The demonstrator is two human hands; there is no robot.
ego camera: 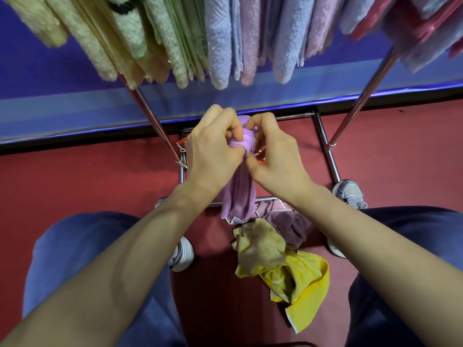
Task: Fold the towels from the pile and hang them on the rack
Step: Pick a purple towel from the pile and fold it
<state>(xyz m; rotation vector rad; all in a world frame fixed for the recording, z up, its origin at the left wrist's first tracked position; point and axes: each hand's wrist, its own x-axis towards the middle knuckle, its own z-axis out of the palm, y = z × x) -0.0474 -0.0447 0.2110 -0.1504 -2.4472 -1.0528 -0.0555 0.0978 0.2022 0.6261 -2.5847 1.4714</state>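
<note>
A lilac towel [239, 194] hangs bunched from both of my hands in the middle of the view. My left hand [213, 151] grips its top edge from the left, fingers curled round the cloth. My right hand [273, 156] pinches the same top edge from the right. Below, on the red floor, lies the pile: a mauve towel [288, 221] and yellow towels [288, 269], crumpled. Along the top, the rack [360, 101] carries a row of hung towels [220, 46] in cream, green, blue, pink and red.
The rack's chrome legs slant down left [152, 118] and right, joined by a low frame on the floor [325, 144]. A blue wall panel stands behind. My knees in blue trousers and white shoes [183, 254] flank the pile.
</note>
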